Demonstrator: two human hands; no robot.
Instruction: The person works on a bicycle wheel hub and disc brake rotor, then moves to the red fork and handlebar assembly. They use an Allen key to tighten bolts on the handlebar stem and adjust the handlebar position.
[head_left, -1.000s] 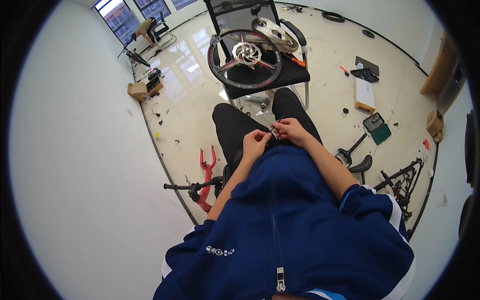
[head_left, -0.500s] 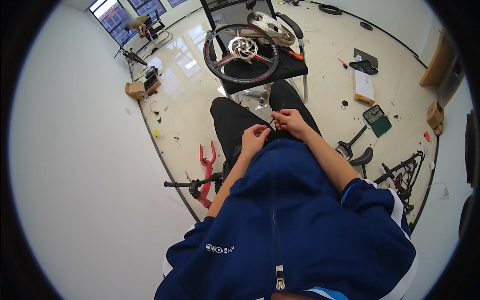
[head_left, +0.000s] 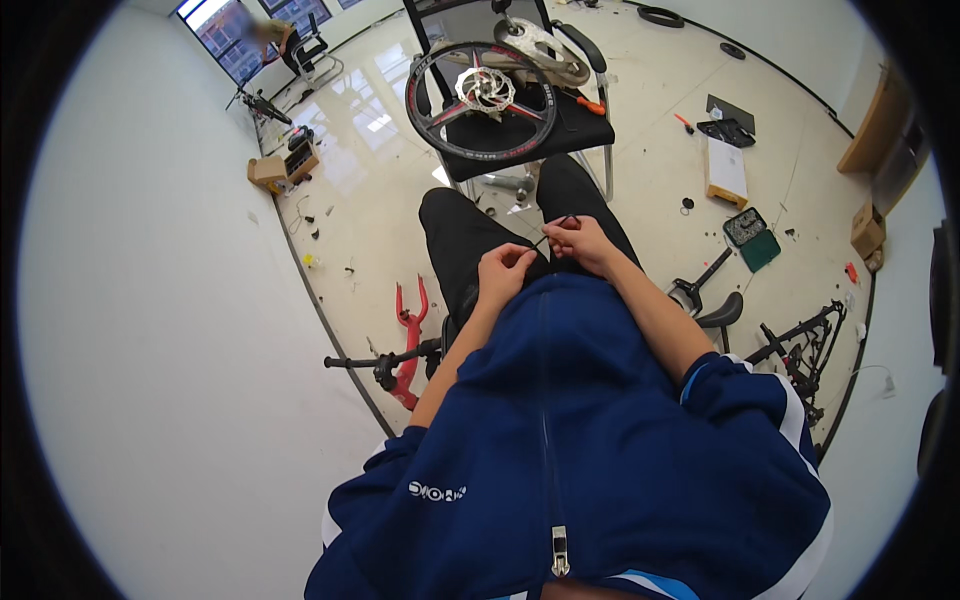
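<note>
Above my lap, my left hand [head_left: 505, 272] and my right hand [head_left: 584, 244] come close together, fingertips pinched. Between them runs a thin black rod-like piece [head_left: 541, 241], slanting up toward the right. The right fingers grip it, and its dark upper end shows beyond them. My left fingertips close around its lower end; whether they hold anything else is too small to tell. In front of my knees, a black three-spoke wheel [head_left: 430, 128] with a silver brake disc [head_left: 486, 90] leans on a black chair [head_left: 590, 130].
An orange-handled tool [head_left: 591, 106] lies on the chair. At left stand a red fork [head_left: 410, 325] and black handlebar [head_left: 350, 362]. At right are a green case [head_left: 760, 250], a saddle [head_left: 722, 312] and a black frame [head_left: 800, 345]. Another person [head_left: 275, 35] bends near the window.
My hands have drawn slightly apart, and more of the thin black piece shows between and above the fingers. The far person has shifted left and is more upright.
</note>
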